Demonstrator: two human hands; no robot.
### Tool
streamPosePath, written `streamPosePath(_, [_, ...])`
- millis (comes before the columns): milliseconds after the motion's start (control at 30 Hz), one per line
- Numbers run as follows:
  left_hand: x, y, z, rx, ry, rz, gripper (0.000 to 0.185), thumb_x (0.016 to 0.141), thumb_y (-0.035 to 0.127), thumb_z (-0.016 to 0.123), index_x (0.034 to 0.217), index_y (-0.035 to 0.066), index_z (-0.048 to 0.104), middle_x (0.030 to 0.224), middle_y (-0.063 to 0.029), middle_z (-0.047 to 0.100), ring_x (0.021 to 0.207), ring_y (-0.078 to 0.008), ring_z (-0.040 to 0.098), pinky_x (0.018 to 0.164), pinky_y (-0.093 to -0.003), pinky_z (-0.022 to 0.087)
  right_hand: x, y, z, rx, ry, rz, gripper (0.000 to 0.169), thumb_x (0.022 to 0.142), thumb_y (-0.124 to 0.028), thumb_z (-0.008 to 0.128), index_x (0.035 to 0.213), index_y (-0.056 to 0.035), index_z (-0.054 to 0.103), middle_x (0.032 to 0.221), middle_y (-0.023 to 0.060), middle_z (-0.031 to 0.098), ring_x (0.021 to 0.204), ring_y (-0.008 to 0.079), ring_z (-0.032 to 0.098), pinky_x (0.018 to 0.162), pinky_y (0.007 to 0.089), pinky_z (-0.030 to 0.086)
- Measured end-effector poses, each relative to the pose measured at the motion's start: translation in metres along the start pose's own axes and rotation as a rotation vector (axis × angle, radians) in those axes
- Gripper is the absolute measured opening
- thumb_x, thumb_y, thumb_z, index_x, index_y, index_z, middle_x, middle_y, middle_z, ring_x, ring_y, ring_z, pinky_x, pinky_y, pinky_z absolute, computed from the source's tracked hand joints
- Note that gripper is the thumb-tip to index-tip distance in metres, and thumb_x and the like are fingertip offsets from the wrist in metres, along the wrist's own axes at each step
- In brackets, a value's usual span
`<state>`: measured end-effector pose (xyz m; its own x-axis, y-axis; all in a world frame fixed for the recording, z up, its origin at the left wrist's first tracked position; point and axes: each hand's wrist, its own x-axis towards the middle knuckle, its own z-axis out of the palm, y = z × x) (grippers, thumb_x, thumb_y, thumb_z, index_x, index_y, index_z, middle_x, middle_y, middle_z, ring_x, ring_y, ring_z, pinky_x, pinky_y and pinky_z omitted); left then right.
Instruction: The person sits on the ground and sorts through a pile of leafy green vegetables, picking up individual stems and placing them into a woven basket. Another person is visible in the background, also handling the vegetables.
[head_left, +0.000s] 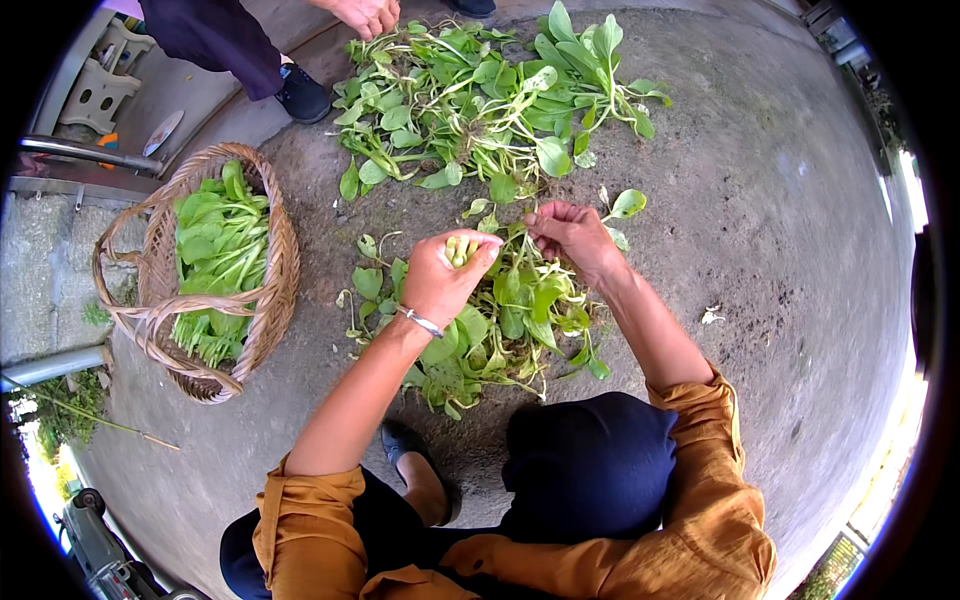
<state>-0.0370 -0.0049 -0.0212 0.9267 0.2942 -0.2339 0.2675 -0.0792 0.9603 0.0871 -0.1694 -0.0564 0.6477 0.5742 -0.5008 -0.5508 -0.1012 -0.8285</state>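
Note:
My left hand (442, 281) is closed around a small bunch of leafy greens. Their pale cut or snapped stem ends (460, 250) show at the top of the fist, and the leaves partly hang out of sight beneath it. To its right, my right hand (571, 238) has thumb and forefinger pinched on a thin part of a green, too small to make out exactly. Under both hands lies a loose heap of trimmed leaves and stems (457, 352), some of them yellowed.
Past my hands spreads a larger pile of whole greens (450, 112) with soiled roots. Another person's hand (367, 16) touches its far left edge, near that person's dark shoe (301, 94). At left stands a handled wicker basket (281, 262) holding greens (225, 247). Soil crumbs dot the concrete floor (780, 225).

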Motion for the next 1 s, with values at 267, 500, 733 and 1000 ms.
streamPosePath(267, [-0.003, 0.016, 0.019, 0.410, 0.017, 0.155, 0.025, 0.077, 0.026, 0.072, 0.091, 0.006, 0.070, 0.068, -0.0172, 0.064, 0.060, -0.0299, 0.064, 0.059, -0.0367, 0.049, -0.040, 0.007, 0.020, 0.125, -0.128, -0.107, 0.015, 0.090, -0.017, 0.061, 0.086, -0.0033, 0.064, 0.074, 0.0012, 0.065, 0.058, 0.0047, 0.053, 0.052, 0.0193, 0.041])
streamPosePath(500, [-0.004, 0.009, 0.019, 0.670, -0.084, 0.037, 0.023, 0.076, 0.025, 0.072, 0.078, 0.002, 0.069, 0.065, -0.0120, 0.065, 0.056, -0.0161, 0.061, 0.056, -0.0324, 0.047, -0.043, 0.029, 0.026, -0.521, 0.060, -0.425, 0.017, 0.087, -0.014, 0.063, 0.079, -0.0005, 0.059, 0.061, 0.0034, 0.057, 0.053, 0.0090, 0.046, 0.049, 0.0242, 0.038])
streamPosePath(733, [-0.003, 0.008, 0.005, 0.227, -0.310, -0.118, 0.017, 0.085, 0.017, 0.065, 0.076, 0.003, 0.064, 0.070, 0.0005, 0.065, 0.061, -0.0066, 0.055, 0.056, -0.0257, 0.044, -0.037, 0.041, 0.000, -1.205, 0.046, -0.596, 0.013, 0.083, -0.014, 0.061, 0.080, -0.0009, 0.058, 0.072, 0.0168, 0.063, 0.069, 0.0361, 0.062, 0.064, 0.0417, 0.049])
streamPosePath(1000, [-0.003, 0.000, -0.017, -0.411, -0.564, -0.111, 0.015, 0.093, 0.020, 0.055, 0.095, 0.005, 0.057, 0.082, -0.0090, 0.066, 0.095, -0.0268, 0.064, 0.083, -0.0369, 0.050, 0.055, 0.056, -0.016, -1.379, 0.339, -0.484, 0.018, 0.078, -0.023, 0.066, 0.084, -0.0053, 0.065, 0.090, 0.0160, 0.061, 0.091, 0.0341, 0.061, 0.075, 0.0431, 0.051])
